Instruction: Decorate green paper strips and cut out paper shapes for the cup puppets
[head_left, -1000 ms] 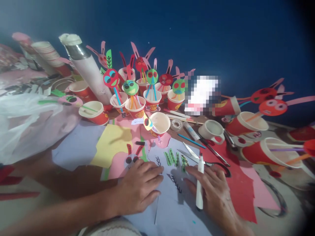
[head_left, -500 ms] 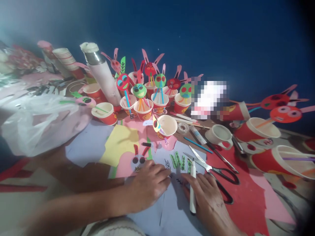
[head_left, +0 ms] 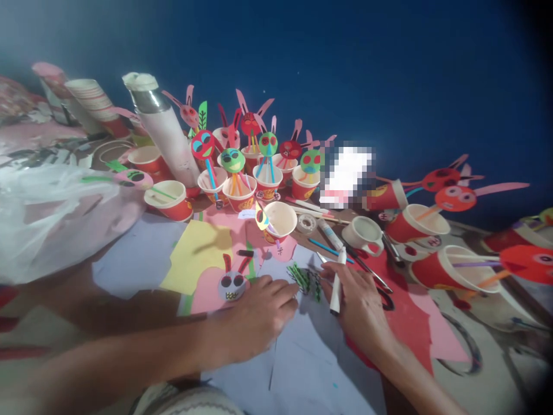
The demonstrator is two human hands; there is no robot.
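My right hand [head_left: 360,297] holds a white marker [head_left: 337,282] upright between its thumb and fingers, dark end down. Beneath this hand lie scissors with black handles [head_left: 387,300], mostly covered by it; I cannot tell whether it grips them. My left hand [head_left: 261,314] rests on the lilac paper [head_left: 302,346], fingers bent loosely toward a bunch of small green paper strips [head_left: 302,278] with black marks. Its fingertips are beside the strips. Left of it is a lilac paper face [head_left: 232,285] with dark red eyes and red ears, on pink paper.
Behind stand several paper cups [head_left: 239,193] with paper-and-straw figures. A mug [head_left: 363,233], a tape roll [head_left: 307,223] and a blue pencil [head_left: 330,251] lie right of centre. A flask [head_left: 166,132] and a plastic bag [head_left: 64,219] are left. Red paper [head_left: 410,323] extends rightward.
The view has shifted right. My right hand has moved up over the scissors, covering most of them, with the marker still held. The green strips, spread out before, now lie bunched together.
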